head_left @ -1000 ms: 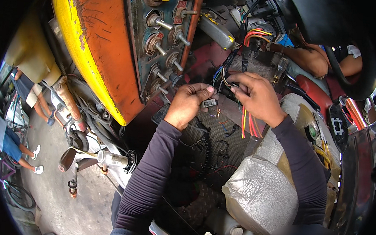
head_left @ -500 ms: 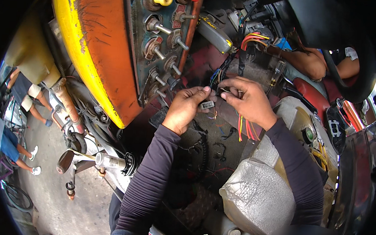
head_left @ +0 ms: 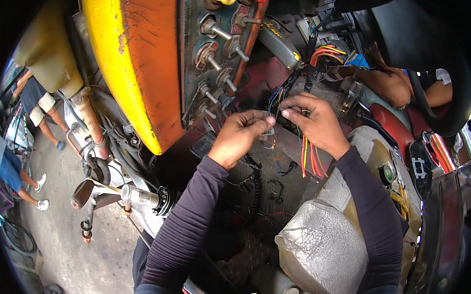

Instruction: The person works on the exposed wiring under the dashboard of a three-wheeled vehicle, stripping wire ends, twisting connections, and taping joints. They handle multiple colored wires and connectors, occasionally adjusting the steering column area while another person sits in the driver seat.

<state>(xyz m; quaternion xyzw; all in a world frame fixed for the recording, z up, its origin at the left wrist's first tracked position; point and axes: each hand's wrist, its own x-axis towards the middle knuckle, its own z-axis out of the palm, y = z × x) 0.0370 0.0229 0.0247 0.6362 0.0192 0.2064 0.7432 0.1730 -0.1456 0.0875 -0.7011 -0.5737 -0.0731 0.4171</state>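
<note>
My left hand (head_left: 238,136) is closed on a small pale connector (head_left: 269,134), now mostly behind my thumb, with thin wires below it. My right hand (head_left: 315,123) pinches thin wires (head_left: 280,102) beside it, fingertips near my left thumb. A dark, partly taped harness (head_left: 292,75) runs down to both hands. Loose red and yellow wires (head_left: 312,159) hang below my right hand. Left of the hands stands a switch panel (head_left: 218,61) with metal toggles and yellow and red knobs, set in an orange and yellow housing (head_left: 133,56).
A cracked silver-covered seat (head_left: 315,247) is lower right, a white jug (head_left: 292,292) below it. A black steering wheel (head_left: 464,100) is upper right, with another person's bare limbs (head_left: 393,88) behind it. Two people (head_left: 13,170) stand at left on concrete. Loose wires litter the floor mat (head_left: 265,188).
My left thumb has moved over the connector, covering more of it. My right fingertips have shifted slightly left along the wires. The view has shifted slightly, moving the switch panel rightward.
</note>
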